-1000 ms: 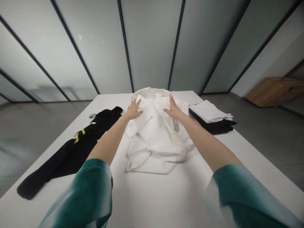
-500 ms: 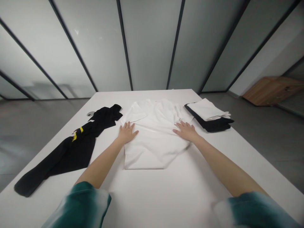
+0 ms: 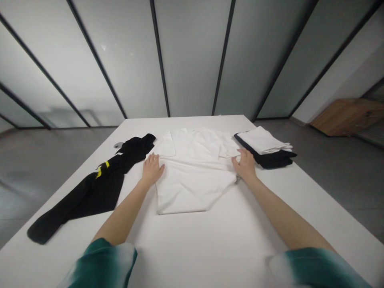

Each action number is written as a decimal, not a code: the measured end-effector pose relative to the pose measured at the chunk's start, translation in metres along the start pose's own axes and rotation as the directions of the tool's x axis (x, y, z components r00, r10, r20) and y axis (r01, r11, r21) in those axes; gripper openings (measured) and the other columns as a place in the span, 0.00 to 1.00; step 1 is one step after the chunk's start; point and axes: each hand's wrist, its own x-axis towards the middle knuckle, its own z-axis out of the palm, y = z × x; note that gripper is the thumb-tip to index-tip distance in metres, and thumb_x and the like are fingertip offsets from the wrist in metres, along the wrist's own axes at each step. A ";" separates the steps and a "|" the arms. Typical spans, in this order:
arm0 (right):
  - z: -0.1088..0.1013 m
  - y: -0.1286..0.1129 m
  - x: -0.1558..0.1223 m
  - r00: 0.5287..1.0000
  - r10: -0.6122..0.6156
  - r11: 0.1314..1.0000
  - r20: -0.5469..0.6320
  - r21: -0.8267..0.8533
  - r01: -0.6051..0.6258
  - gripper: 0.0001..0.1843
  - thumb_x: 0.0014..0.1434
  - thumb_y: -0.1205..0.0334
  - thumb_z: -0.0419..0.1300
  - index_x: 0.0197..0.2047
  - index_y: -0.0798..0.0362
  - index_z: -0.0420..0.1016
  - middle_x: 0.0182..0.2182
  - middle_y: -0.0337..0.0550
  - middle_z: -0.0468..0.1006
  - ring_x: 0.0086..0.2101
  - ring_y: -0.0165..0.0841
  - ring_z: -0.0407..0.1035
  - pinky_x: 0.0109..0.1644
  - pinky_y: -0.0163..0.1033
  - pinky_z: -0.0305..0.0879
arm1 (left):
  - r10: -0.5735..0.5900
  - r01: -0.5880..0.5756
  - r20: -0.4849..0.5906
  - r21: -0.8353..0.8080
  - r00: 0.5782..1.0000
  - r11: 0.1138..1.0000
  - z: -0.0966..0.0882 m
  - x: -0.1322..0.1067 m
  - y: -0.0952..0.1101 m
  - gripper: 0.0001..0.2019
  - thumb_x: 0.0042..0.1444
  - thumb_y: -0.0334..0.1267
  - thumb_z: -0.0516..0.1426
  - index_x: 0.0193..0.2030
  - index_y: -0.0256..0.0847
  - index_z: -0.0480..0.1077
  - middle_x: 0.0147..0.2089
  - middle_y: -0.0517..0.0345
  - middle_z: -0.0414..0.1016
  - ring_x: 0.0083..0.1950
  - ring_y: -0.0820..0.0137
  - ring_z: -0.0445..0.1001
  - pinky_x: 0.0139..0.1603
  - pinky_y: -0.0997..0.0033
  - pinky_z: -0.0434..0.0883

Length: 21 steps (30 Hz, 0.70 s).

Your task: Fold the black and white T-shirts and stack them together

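Note:
A white T-shirt [image 3: 192,180] lies spread on the white table in front of me, its sleeves toward the far side and its lower right corner slanting. At the shirt's left edge, just below the left sleeve, rests my left hand [image 3: 152,169], fingers stretched forward and thumb apart. My right hand [image 3: 246,165] is at the right edge by the other sleeve, its thumb and fingers spread and slightly bent. Neither hand visibly grips the cloth, though the right fingertips touch or nearly touch the sleeve's edge.
A black garment with yellow marks [image 3: 111,176] lies lengthwise on the left of the white table [image 3: 192,248]. Beside its far end sits a small grey-white round object [image 3: 118,145]. At the right, folded white cloth [image 3: 265,140] is stacked on folded black cloth [image 3: 277,159].
Both hands have moved outward, from on top of the shirt to its side edges. The shirt's sleeves and upper part now lie flatter and wider.

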 end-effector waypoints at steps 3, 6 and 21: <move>-0.006 -0.011 -0.013 0.972 -0.094 0.996 0.217 0.029 0.090 0.19 0.63 0.54 0.50 0.45 0.56 0.77 0.44 0.58 0.79 0.48 0.48 0.70 0.56 0.51 0.63 | 0.263 -0.257 0.065 -0.082 0.963 0.963 0.003 -0.015 0.014 0.28 0.64 0.53 0.49 0.64 0.38 0.64 0.68 0.41 0.64 0.68 0.54 0.62 0.68 0.53 0.59; -0.004 -0.008 -0.015 0.905 -0.217 0.965 0.366 0.220 0.143 0.18 0.63 0.56 0.50 0.47 0.52 0.77 0.47 0.51 0.79 0.49 0.43 0.72 0.55 0.46 0.65 | 0.327 -0.318 0.101 -0.095 0.940 0.943 0.009 -0.021 0.019 0.30 0.63 0.56 0.51 0.65 0.39 0.63 0.71 0.41 0.58 0.72 0.52 0.56 0.70 0.49 0.55; -0.047 -0.020 -0.038 0.762 -0.322 0.945 0.562 0.147 0.291 0.24 0.66 0.45 0.50 0.34 0.52 0.81 0.30 0.49 0.81 0.38 0.43 0.73 0.47 0.44 0.64 | 0.332 -0.317 0.311 -0.100 0.890 0.943 -0.039 0.002 -0.014 0.12 0.53 0.34 0.51 0.37 0.40 0.76 0.43 0.48 0.79 0.47 0.59 0.77 0.49 0.63 0.72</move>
